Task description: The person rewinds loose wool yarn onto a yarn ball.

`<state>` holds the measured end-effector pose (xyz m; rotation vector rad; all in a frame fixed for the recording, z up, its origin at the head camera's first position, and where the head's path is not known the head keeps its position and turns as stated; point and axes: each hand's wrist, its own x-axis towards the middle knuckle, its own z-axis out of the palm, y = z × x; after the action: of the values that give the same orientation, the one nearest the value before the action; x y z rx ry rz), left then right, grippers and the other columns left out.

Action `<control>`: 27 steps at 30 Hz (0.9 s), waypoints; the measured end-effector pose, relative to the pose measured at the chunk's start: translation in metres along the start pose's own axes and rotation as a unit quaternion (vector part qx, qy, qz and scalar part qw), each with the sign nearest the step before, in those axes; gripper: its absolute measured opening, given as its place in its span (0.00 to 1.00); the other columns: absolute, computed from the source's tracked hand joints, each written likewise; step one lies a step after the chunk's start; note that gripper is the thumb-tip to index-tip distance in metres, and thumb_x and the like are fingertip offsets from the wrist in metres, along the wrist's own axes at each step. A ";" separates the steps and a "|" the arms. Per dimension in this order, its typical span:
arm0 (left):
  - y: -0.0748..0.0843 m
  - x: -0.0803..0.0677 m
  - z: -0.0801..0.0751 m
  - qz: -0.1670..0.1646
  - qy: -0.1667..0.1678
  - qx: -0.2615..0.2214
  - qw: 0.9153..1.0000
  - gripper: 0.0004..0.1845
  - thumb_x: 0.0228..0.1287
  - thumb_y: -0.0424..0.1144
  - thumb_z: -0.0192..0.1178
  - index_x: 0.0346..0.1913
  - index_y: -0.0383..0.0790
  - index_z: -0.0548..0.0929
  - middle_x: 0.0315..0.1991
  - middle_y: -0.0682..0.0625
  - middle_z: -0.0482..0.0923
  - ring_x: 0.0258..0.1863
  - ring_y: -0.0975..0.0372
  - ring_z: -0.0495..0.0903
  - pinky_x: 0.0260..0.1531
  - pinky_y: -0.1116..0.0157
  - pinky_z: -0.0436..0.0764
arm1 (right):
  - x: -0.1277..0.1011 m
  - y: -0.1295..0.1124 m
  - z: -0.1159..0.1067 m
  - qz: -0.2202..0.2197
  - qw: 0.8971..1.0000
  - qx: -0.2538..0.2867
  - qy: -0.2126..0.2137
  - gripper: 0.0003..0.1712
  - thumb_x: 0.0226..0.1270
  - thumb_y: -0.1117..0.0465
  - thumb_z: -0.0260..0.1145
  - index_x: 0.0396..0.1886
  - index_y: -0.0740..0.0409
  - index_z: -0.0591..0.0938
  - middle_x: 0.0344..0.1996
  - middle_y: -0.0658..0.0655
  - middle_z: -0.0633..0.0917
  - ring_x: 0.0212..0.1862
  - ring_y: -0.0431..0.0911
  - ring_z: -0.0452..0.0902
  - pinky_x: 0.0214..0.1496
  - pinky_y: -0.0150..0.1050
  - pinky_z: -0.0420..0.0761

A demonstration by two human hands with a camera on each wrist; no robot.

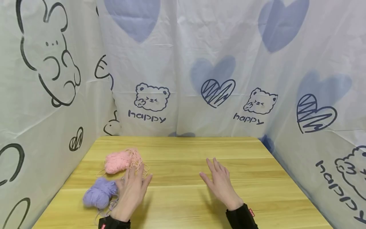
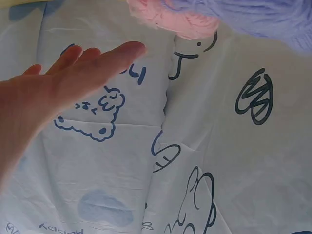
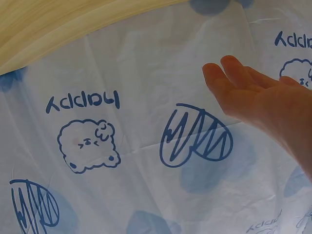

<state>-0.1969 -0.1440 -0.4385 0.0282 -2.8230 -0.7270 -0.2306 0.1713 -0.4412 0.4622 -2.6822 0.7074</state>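
Both hands sit at the near edge of the wooden surface point(image 1: 183, 197), fingers straight and holding nothing. Left hand point(image 1: 132, 192) is just right of the purple yarn ball point(image 1: 99, 192), maybe brushing its loose strands. Pink yarn ball point(image 1: 118, 161) lies a bit farther back. Right hand point(image 1: 221, 184) hovers well apart, over to the right.

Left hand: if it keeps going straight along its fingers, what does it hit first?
Probably the pink yarn. The left hand lies open, fingers pointing away from the person, with the purple yarn just off to its left. The fingertips already reach the pink yarn's loose strands; the hand's height above the table is unclear.
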 end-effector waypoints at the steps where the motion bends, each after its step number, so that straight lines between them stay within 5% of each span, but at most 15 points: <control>1: -0.001 0.000 -0.001 -0.003 -0.001 -0.001 1.000 0.36 0.73 0.61 0.40 0.74 0.39 0.58 0.72 0.28 0.53 0.72 0.35 0.48 0.59 0.24 0.40 | 0.000 0.000 0.000 0.000 1.000 0.000 0.000 0.38 0.71 0.43 0.55 0.72 0.62 0.63 0.70 0.74 0.60 0.71 0.67 0.58 0.69 0.67 0.55; 8: -0.010 0.002 -0.007 -0.042 -0.019 0.004 0.999 0.39 0.73 0.63 0.35 0.75 0.40 0.52 0.73 0.28 0.49 0.73 0.35 0.43 0.57 0.22 0.31 | 0.000 0.001 0.002 0.000 1.000 0.016 -0.006 0.38 0.70 0.44 0.56 0.72 0.61 0.62 0.71 0.74 0.59 0.70 0.68 0.58 0.69 0.68 0.54; 18: -0.032 0.005 -0.015 -0.112 -0.021 0.005 0.993 0.41 0.71 0.60 0.43 0.74 0.34 0.49 0.71 0.21 0.35 0.69 0.27 0.26 0.46 0.19 0.22 | -0.002 0.005 0.002 -0.001 0.999 0.051 0.009 0.37 0.70 0.46 0.57 0.71 0.62 0.64 0.70 0.73 0.61 0.68 0.67 0.62 0.67 0.70 0.56; 27: -0.070 0.002 -0.032 -0.217 -0.037 0.005 0.975 0.44 0.73 0.61 0.31 0.69 0.20 0.44 0.62 0.10 0.41 0.64 0.21 0.38 0.47 0.17 0.35 | -0.006 0.006 -0.003 0.016 0.997 0.076 0.004 0.37 0.71 0.44 0.55 0.71 0.61 0.63 0.71 0.71 0.61 0.68 0.68 0.62 0.66 0.72 0.56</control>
<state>-0.1947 -0.2207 -0.4440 0.6509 -2.9200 -0.8112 -0.2274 0.1789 -0.4438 0.4528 -2.6456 0.9253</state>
